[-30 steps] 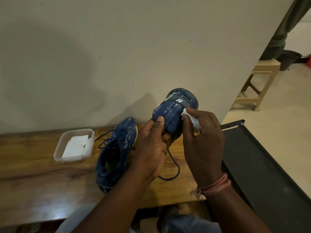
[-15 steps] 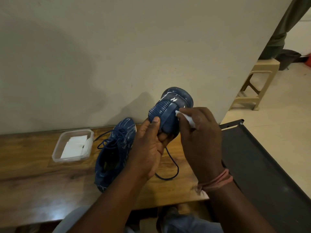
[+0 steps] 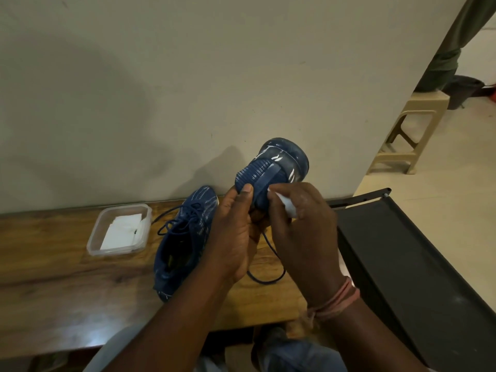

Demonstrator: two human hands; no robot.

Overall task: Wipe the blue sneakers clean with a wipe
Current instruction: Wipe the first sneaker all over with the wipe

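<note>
The desk (image 3: 67, 288) holds one blue sneaker (image 3: 185, 237) by its back edge; the left hand (image 3: 233, 234) grips the other sneaker (image 3: 271, 170) sole-up above it; the right hand (image 3: 303, 226), pinching the wipe (image 3: 288, 208), has slid lower down the sole, so wiping goes on.

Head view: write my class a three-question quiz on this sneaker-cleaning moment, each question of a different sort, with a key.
1. True or false: the left hand grips the raised sneaker, sole towards the camera.
2. Which hand presses the white wipe on the sole? A) left B) right C) neither
3. Fill in: the clear plastic container holding folded wipes stands on the wooden bench, to the ___ of the second sneaker.

Key: 1 true; 2 B, the right hand; 3 left.
</note>
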